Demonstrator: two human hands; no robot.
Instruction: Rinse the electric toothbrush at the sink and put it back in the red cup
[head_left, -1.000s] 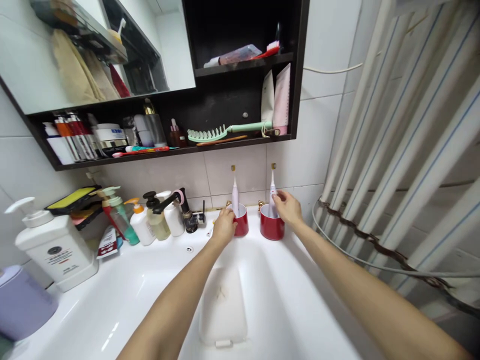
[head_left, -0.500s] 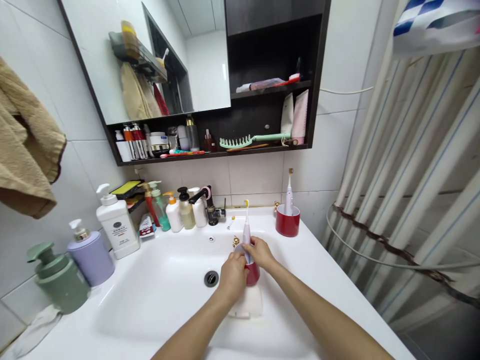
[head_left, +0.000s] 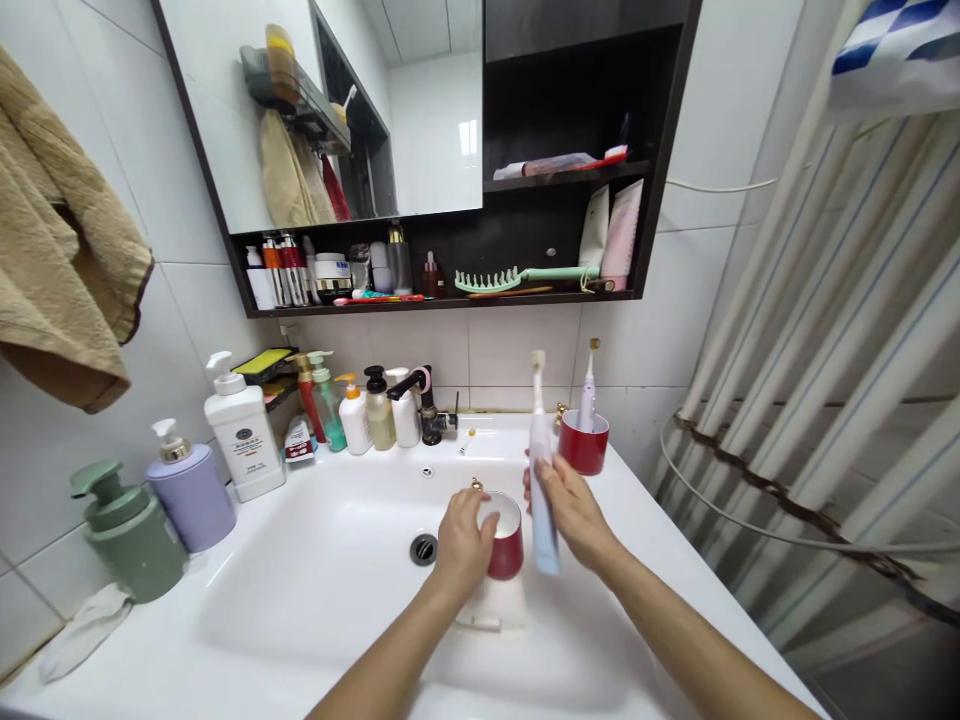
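My right hand (head_left: 576,508) is closed around the handle of a pale electric toothbrush (head_left: 538,430), upright and slightly blurred, just right of a red cup (head_left: 507,556) with a white inside. On the cup's left side, my left hand (head_left: 463,540) grips its rim and wall, the thumb at the opening. A whitish cloth-like piece (head_left: 501,608) lies below the cup in the white sink (head_left: 330,590). Another electric toothbrush (head_left: 589,395) stands in a second red cup (head_left: 585,446) on the back right corner.
A black faucet (head_left: 429,410) rises at the back, with several pump bottles (head_left: 355,420) along the left rim. Above hangs a dark mirror cabinet (head_left: 555,235) holding a green hairbrush (head_left: 487,281). Pipes (head_left: 795,400) run down the right side.
My right hand has lifted the toothbrush out of the nearer red cup and moved it to the right. My left hand stays at that cup, and the view has shifted slightly.
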